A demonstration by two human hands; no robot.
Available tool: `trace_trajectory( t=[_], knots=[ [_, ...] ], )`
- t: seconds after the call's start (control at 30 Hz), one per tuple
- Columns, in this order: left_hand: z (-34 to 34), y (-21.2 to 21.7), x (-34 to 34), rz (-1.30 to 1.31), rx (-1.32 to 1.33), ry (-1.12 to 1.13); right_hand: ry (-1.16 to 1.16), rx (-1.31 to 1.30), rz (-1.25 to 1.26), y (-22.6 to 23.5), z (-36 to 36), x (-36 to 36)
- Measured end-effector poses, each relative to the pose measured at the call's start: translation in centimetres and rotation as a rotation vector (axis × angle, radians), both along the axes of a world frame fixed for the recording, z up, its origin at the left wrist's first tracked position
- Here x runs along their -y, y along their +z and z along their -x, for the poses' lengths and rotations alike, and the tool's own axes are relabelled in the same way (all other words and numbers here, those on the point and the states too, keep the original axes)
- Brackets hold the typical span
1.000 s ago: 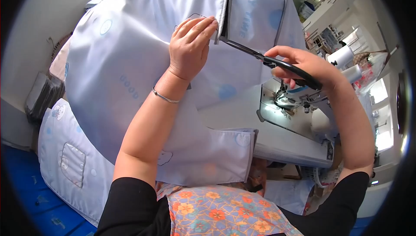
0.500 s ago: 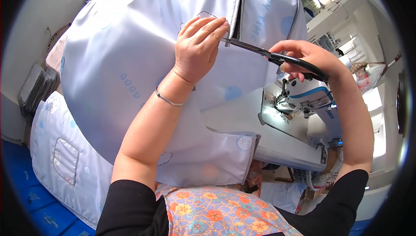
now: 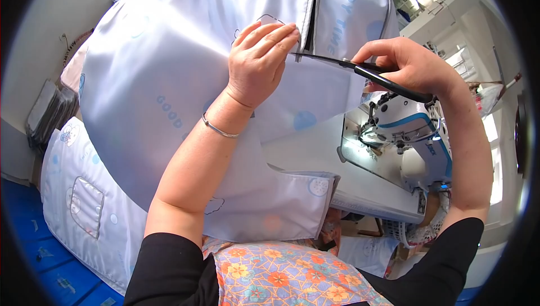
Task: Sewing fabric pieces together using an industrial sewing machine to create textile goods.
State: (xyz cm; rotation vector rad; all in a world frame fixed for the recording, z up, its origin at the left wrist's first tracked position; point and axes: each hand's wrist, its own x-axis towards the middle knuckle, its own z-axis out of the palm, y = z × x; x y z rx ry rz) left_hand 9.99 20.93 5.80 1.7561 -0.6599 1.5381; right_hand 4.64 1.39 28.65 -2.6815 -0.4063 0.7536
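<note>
My left hand (image 3: 260,59) rests on a large sheet of pale shiny printed fabric (image 3: 146,70), close to a dark zipper (image 3: 312,14) edged with grey binding. Its fingers are pressed together and its thumb is tucked out of sight; they seem to grip the fabric. Scissors (image 3: 388,84) with black handles are in my right hand (image 3: 408,67), fingers closed round the grips. The narrow blades point left across the fabric just below the zipper's end, their tips near my left fingers. How far apart the blades are is hard to make out.
A white and blue sewing machine (image 3: 408,120) with a lit needle area stands at right on its table (image 3: 371,193). Below it is a white basket (image 3: 413,233). Another printed fabric piece (image 3: 84,193) hangs at left above blue flooring (image 3: 50,266). Stacked sheets (image 3: 50,106) lean by the wall.
My right hand has shifted slightly up and right and turned, and the scissor handles look closer together. The fabric has moved a little; my left hand has stayed almost in place.
</note>
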Motion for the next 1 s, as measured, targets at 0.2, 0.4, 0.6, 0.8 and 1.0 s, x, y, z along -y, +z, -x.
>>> trace_trajectory(
  t=[0.2,0.4,0.6,0.8,1.0],
  knots=[
    [-0.2,-0.1,0.3,-0.011,-0.009,0.006,0.121,-0.009,0.161,0.4,0.1,-0.2],
    [-0.4,-0.4,0.1,-0.009,-0.020,-0.002,0.073,0.043,0.227,0.3,1.6,0.9],
    [0.0,-0.2,0.1,-0.024,-0.009,-0.013,0.027,0.064,0.125,-1.3,2.0,1.8],
    [0.1,-0.3,0.3,-0.059,-0.004,-0.015,0.094,0.158,0.107,-1.8,1.9,1.1],
    [0.1,0.2,0.1,-0.054,-0.008,-0.049,0.138,0.180,-0.001,-2.1,1.7,1.4]
  ],
)
